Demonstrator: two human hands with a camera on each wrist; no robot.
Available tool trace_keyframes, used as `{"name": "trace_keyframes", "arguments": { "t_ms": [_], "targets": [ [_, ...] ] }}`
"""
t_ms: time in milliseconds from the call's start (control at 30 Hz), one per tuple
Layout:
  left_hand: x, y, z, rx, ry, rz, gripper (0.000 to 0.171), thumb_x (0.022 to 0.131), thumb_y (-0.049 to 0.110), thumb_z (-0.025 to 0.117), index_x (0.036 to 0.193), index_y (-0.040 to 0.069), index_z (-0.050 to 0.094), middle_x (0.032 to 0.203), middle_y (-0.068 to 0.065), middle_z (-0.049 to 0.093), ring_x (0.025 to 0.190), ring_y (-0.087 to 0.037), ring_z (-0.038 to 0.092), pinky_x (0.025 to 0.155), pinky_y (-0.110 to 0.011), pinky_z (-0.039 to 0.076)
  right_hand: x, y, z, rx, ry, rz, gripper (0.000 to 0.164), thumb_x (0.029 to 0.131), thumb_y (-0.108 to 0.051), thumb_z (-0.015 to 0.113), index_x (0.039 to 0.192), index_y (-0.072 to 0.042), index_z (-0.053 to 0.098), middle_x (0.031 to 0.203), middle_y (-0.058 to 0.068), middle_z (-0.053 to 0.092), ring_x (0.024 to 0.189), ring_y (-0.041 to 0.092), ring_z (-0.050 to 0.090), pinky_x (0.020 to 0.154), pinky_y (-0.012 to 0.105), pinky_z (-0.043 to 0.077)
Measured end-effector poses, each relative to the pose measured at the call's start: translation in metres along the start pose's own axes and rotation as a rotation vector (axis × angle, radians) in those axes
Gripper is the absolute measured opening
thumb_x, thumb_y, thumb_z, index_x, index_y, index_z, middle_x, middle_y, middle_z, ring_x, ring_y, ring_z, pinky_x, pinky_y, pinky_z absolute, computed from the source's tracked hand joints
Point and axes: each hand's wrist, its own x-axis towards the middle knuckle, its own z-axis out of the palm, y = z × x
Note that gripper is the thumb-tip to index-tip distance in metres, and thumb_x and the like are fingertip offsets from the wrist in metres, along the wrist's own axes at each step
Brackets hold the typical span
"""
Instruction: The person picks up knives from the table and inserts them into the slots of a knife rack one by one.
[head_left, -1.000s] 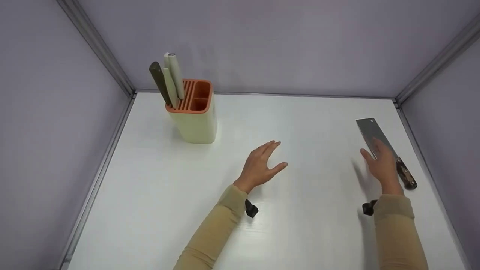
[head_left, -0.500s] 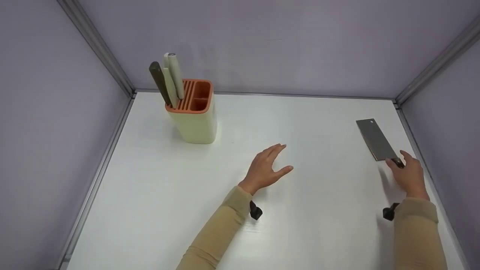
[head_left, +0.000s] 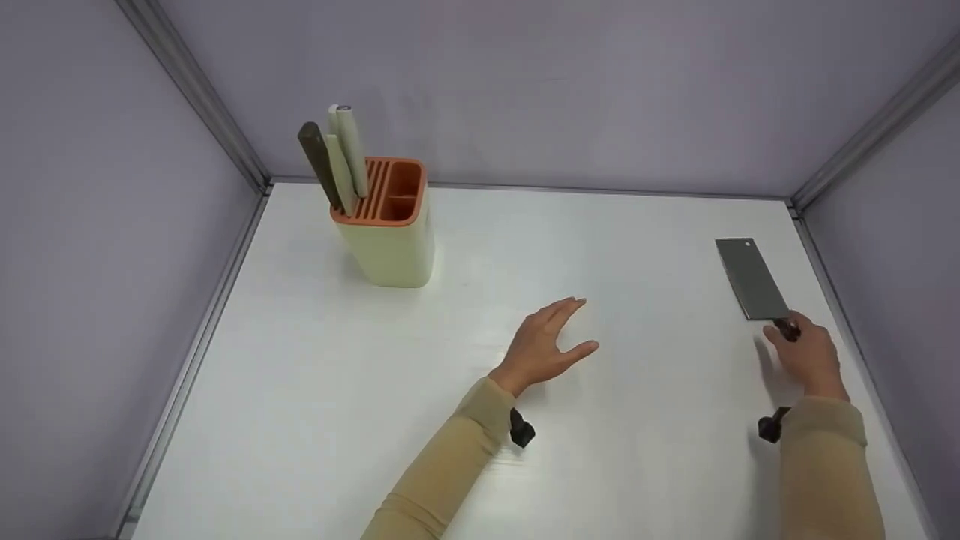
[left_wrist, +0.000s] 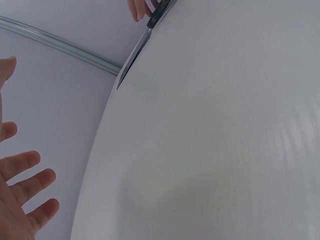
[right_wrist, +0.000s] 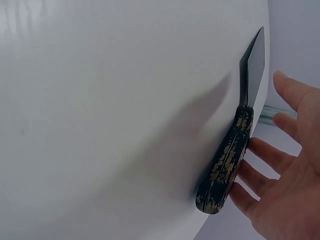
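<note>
A cleaver (head_left: 752,279) with a broad grey blade lies on the white table at the right. Its dark handle (right_wrist: 225,160), speckled with tan, shows fully in the right wrist view. My right hand (head_left: 810,358) is at that handle: several fingertips touch its outer side, while the thumb stands apart from it. From the head view, the hand hides most of the handle. My left hand (head_left: 536,346) hovers over the middle of the table, fingers extended, thumb spread, holding nothing. The left wrist view catches the cleaver (left_wrist: 135,55) edge-on.
At the back left stands a pale green knife block (head_left: 390,251) with an orange slotted top. A dark-handled knife (head_left: 319,163) and several pale-handled pieces stand in its slots. Grey-lilac panels (head_left: 570,90) with metal edging close off the back and both sides.
My right hand has moved right and toward me, from over the blade to the handle. The cleaver has shifted and turned slightly. My left hand has drifted right and nearer.
</note>
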Motion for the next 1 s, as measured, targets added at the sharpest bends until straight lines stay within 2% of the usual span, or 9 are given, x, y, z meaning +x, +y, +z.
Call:
{"name": "trace_keyframes", "arguments": {
  "t_ms": [133, 300, 467, 567, 700, 833, 900, 1000],
  "targets": [
    [-0.001, 0.002, 0.002, -0.007, -0.020, -0.009, 0.069, 0.094, 0.061, 0.054, 0.148, 0.019, 0.044, 0.147, -0.001, 0.046, 0.135, -0.014, 0.041, 0.107, -0.041, 0.037, 0.001, -0.009, 0.005, -0.033, -0.046, 0.005, 0.076, 0.103, -0.044, 0.044, 0.145, 0.017, 0.024, 0.137, 0.048, 0.028, 0.125, 0.063, 0.028, 0.100, 0.069, 0.028],
    [-0.003, 0.004, 0.004, -0.016, -0.041, -0.025, 0.070, 0.094, 0.060, 0.054, 0.149, 0.019, 0.043, 0.148, 0.000, 0.045, 0.136, -0.014, 0.040, 0.108, -0.040, 0.036, -0.001, -0.021, 0.014, -0.049, -0.058, -0.061, 0.071, 0.103, -0.038, 0.047, 0.140, 0.020, 0.031, 0.133, 0.048, 0.030, 0.124, 0.062, 0.030, 0.100, 0.069, 0.028],
    [-0.005, 0.005, 0.006, -0.020, -0.048, -0.030, 0.070, 0.094, 0.059, 0.056, 0.149, 0.019, 0.043, 0.148, 0.000, 0.045, 0.136, -0.014, 0.040, 0.108, -0.040, 0.036, -0.002, -0.032, 0.022, -0.032, -0.082, -0.104, 0.068, 0.103, -0.038, 0.048, 0.142, 0.016, 0.033, 0.134, 0.047, 0.028, 0.124, 0.061, 0.030, 0.100, 0.068, 0.029],
    [-0.005, 0.006, 0.007, -0.028, -0.051, -0.029, 0.070, 0.094, 0.059, 0.055, 0.149, 0.019, 0.042, 0.148, -0.001, 0.045, 0.136, -0.014, 0.040, 0.108, -0.041, 0.035, -0.001, -0.040, 0.025, 0.005, -0.114, -0.109, 0.060, 0.104, -0.029, 0.047, 0.145, 0.012, 0.033, 0.138, 0.043, 0.030, 0.125, 0.057, 0.034, 0.096, 0.065, 0.037],
    [-0.005, 0.007, 0.008, -0.047, -0.058, -0.031, 0.070, 0.094, 0.060, 0.055, 0.150, 0.020, 0.042, 0.149, 0.000, 0.044, 0.137, -0.014, 0.039, 0.108, -0.041, 0.035, 0.004, -0.048, 0.030, 0.030, -0.139, -0.144, 0.049, 0.099, -0.001, 0.047, 0.145, 0.010, 0.036, 0.139, 0.038, 0.034, 0.123, 0.054, 0.040, 0.092, 0.061, 0.044],
    [-0.005, 0.009, 0.009, -0.054, -0.070, -0.031, 0.070, 0.093, 0.060, 0.055, 0.150, 0.020, 0.041, 0.149, 0.001, 0.044, 0.137, -0.013, 0.039, 0.109, -0.041, 0.035, 0.011, -0.054, 0.036, -0.060, -0.130, -0.222, 0.054, 0.086, 0.020, 0.049, 0.139, 0.008, 0.046, 0.138, 0.036, 0.035, 0.124, 0.056, 0.037, 0.098, 0.064, 0.036],
    [-0.005, 0.010, 0.011, -0.056, -0.081, -0.026, 0.071, 0.094, 0.060, 0.055, 0.150, 0.020, 0.041, 0.149, 0.001, 0.043, 0.137, -0.013, 0.039, 0.109, -0.041, 0.035, 0.013, -0.056, 0.040, -0.127, -0.119, -0.257, 0.056, 0.081, 0.024, 0.051, 0.135, 0.007, 0.051, 0.138, 0.033, 0.036, 0.125, 0.056, 0.034, 0.100, 0.065, 0.033],
    [-0.004, 0.011, 0.011, -0.066, -0.100, -0.026, 0.071, 0.093, 0.060, 0.055, 0.150, 0.020, 0.040, 0.149, 0.002, 0.043, 0.137, -0.012, 0.038, 0.109, -0.041, 0.035, 0.016, -0.059, 0.044, -0.236, -0.100, -0.307, 0.052, 0.080, 0.025, 0.057, 0.128, 0.003, 0.060, 0.136, 0.029, 0.039, 0.125, 0.055, 0.032, 0.099, 0.066, 0.033]
  ]
}}
